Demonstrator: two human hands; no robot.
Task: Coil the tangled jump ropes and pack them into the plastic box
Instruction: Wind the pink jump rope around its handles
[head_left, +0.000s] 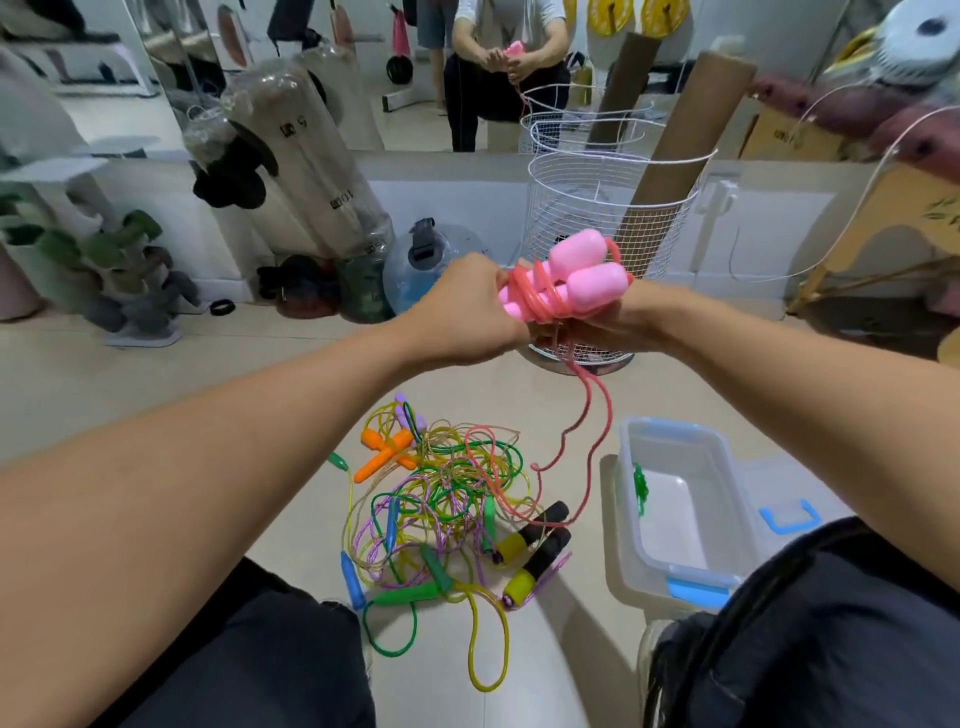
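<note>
Knees flank rope pile (441, 499) | both hands above it: right hand (597, 322) grips pink rope (566, 283), left hand (467, 312) pinches cord | tail hangs down | plastic box (691, 447) right of pile

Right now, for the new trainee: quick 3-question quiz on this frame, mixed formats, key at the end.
1. True or false: the plastic box already holds a coiled rope.
2. What is wound round the pink handles? A) pink cord B) green cord C) yellow cord
3. Fill in: the black-and-yellow handles lie between the tangled pile and the ____.

Key: 1 false; no coiled rope shows inside. 2 A; left hand and right hand hold that bundle. 3 box.
</note>
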